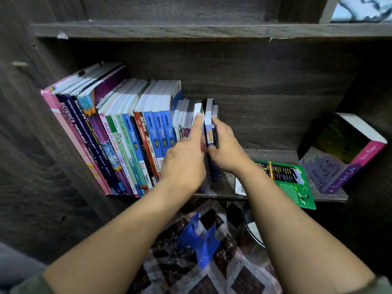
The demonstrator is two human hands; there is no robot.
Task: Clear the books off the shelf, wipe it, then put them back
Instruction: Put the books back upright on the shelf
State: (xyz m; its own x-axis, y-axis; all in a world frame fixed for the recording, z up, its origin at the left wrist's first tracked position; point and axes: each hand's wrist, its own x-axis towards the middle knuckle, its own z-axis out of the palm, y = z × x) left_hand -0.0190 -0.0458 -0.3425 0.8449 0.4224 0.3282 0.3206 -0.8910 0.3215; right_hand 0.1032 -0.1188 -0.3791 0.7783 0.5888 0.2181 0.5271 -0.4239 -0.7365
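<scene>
- Both hands work at the right end of the row of books (131,132) standing on the shelf (275,155).
- Left hand (184,160) lies with straight fingers flat against a thin white-topped book (197,111), pressing it toward the row; it grips nothing.
- Right hand (227,149) has its fingers curled round a few slim dark-spined books (210,124), held upright just beside the row.
- A green book (290,181) lies flat on the shelf to the right, its corner over the front edge, and a thick paperback (343,151) leans in the far right corner.
- A blue bookend (199,240) stands on the patterned floor mat (212,279) below.
- Whether the slim books are going in or coming out cannot be told; the full row suggests putting back.
- If so, next comes seating them flush, then standing the two loose books up and bracing the end.
</scene>
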